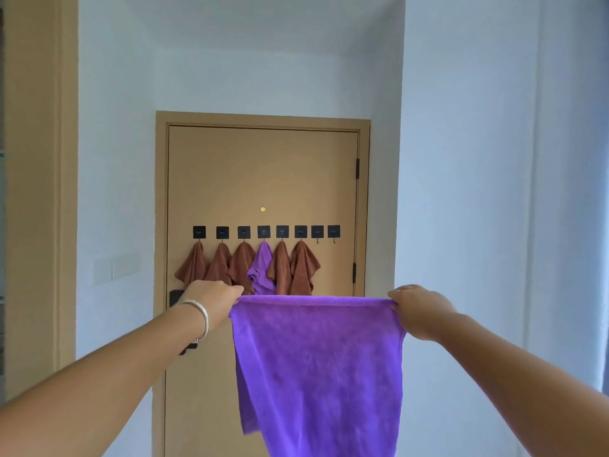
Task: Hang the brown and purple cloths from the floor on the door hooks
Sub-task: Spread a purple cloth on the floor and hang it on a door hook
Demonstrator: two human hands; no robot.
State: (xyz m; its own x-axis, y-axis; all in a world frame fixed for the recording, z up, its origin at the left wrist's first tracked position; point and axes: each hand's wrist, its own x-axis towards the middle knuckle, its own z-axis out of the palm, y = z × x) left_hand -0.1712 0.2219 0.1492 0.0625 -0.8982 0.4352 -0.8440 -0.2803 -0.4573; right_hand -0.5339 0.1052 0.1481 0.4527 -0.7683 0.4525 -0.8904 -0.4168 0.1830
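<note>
A purple cloth [318, 364] hangs spread between the two hands, its top edge pulled taut and level from one to the other, the rest falling straight down below them. The left hand [211, 300] pinches one top corner and the right hand [417, 308] pinches the other, fingers curled round the hem. Beyond the hands and a little above them, a row of black door hooks [263, 232] runs across the brown door [263, 173], parallel to that taut edge. Six hooks carry cloths, five brown cloths [240, 265] and one hung purple cloth [262, 268]; the two free hooks [325, 232] lie up and ahead, nearer the right hand, so I judge it should lead.
</note>
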